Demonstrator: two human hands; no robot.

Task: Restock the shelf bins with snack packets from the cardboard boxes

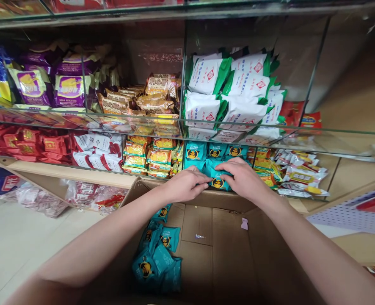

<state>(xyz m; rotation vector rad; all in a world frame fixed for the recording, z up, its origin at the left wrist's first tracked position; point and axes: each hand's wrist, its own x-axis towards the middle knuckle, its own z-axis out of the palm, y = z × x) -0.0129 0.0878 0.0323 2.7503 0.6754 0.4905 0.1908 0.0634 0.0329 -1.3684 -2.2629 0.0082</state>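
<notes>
A teal snack packet (218,183) with a black and yellow round emblem sits at the front of the lower shelf. My left hand (189,184) has its fingers curled together at the packet's left edge. From the right, my right hand (241,178) bends its fingers over the packet's top and side. More teal packets (195,151) stand in rows just behind it, partly covered by my hands. Below my arms, several loose teal packets (157,262) lie in the left side of an open cardboard box (228,254).
A glass shelf (136,120) runs above my hands. It carries white-and-green packets (203,112), brown packets (157,84) and purple packets (69,91). Yellow-green packets (135,161) and white-and-yellow packets (304,173) flank the teal rows. Plastic-bagged goods (82,192) lie low at left.
</notes>
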